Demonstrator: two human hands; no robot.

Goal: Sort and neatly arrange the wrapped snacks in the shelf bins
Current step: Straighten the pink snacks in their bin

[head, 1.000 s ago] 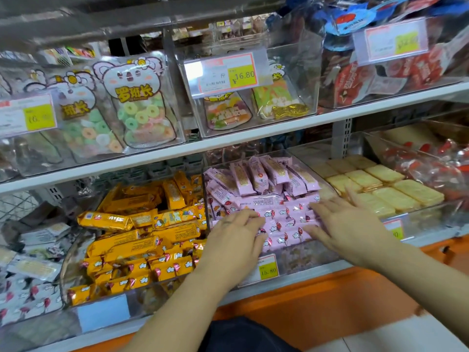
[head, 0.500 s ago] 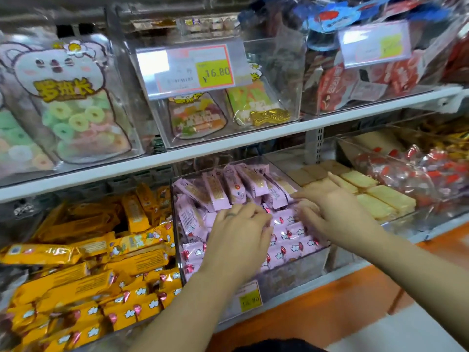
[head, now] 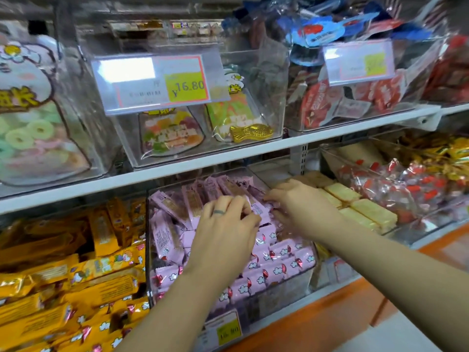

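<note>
A clear bin (head: pixel 284 295) on the lower shelf is full of pink wrapped snacks (head: pixel 276 262), flat in rows at the front and leaning upright at the back. My left hand (head: pixel 225 232) reaches into the bin's middle with curled fingers on the upright pink packs (head: pixel 193 204). My right hand (head: pixel 302 207) comes in from the right, and its fingertips pinch a pink pack at the back right. What exactly lies under each palm is hidden.
Orange wrapped snacks (head: pixel 76 275) fill the bin to the left. Pale yellow wafer packs (head: pixel 368 212) and red-wrapped candies (head: pixel 406 184) sit in bins to the right. The upper shelf (head: pixel 228 153) carries clear bins of gummy bags with price tags (head: pixel 162 82).
Both hands have moved from the flat front rows up to the upright packs at the back, and their fingers have curled. The view has shifted closer and to the right.
</note>
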